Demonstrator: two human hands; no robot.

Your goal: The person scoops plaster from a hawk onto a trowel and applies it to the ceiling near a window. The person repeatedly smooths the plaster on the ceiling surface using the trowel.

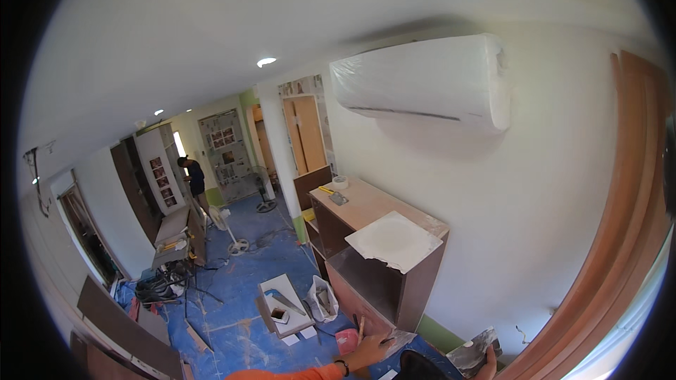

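Note:
My left hand point(366, 353), below an orange sleeve and with a dark band at the wrist, is at the lower edge. Its fingers close on what looks like a putty knife point(401, 342) with a pale, wide blade. Just beside that hand is a pinkish-red bucket point(346, 340). Farther right, my right hand point(488, 366) grips the edge of a flat, grey-smeared plate point(476, 353), close to the wall. A dark rounded shape point(424, 367) between the hands hides part of the space there; I cannot tell what it is.
An open wooden cabinet point(422, 288) bears a white sheet point(394, 241), a tape roll point(340, 182) and a scraper point(339, 198). A white board point(285, 290) with tools lies on the blue floor covering point(239, 331), near a white bag point(322, 299). Another person point(195, 176) stands far back.

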